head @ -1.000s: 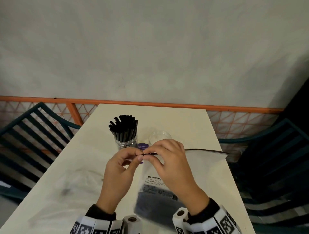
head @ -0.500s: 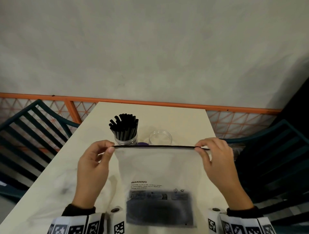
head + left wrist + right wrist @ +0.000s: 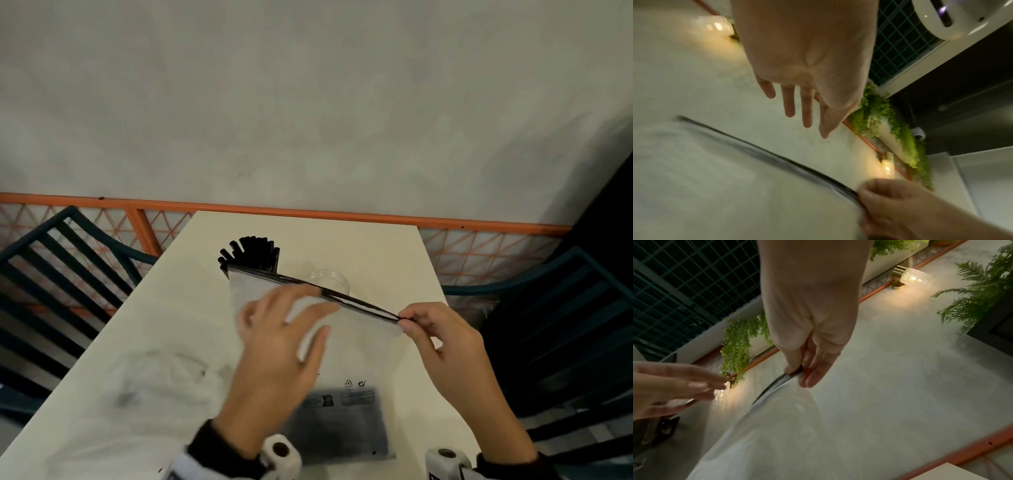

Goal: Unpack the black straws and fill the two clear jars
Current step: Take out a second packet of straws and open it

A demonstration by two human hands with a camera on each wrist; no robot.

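Right hand (image 3: 448, 346) pinches right end of black zip strip of clear bag (image 3: 346, 346), bag hanging below pinch. Left hand (image 3: 277, 346) blurred, fingers spread, beside bag. Beyond pinch: black straws (image 3: 251, 253) in jar, second clear jar (image 3: 330, 279) on table (image 3: 376, 246).

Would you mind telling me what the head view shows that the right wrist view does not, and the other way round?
Only the head view shows the jar of black straws, the empty clear jar, the table and the bag's printed lower part. Only the right wrist view shows wall lamps and hanging plants. Both show the right hand pinching the bag at its black zip edge, and the left hand with straight fingers.
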